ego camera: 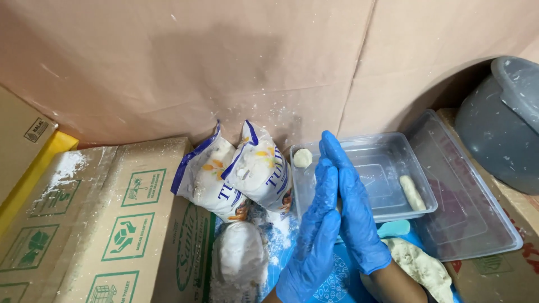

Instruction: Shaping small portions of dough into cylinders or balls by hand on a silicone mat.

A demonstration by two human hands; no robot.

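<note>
Brown cardboard walls are standing behind us. We are pressing our left hand (pixel 314 235) and right hand (pixel 351 205) flat together, fingers straight, in smooth blue gloves; we cannot tell what is between them. Just behind, a clear plastic tray (pixel 387 150) is holding a round dough ball (pixel 302 157) and a dough roll (pixel 412 192). Floury bags (pixel 236 174) are leaning nearby.

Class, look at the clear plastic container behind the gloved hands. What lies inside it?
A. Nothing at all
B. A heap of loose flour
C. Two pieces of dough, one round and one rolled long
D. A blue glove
C: the clear container holds a round dough ball at its left end and a long rolled dough piece at its right.
</note>
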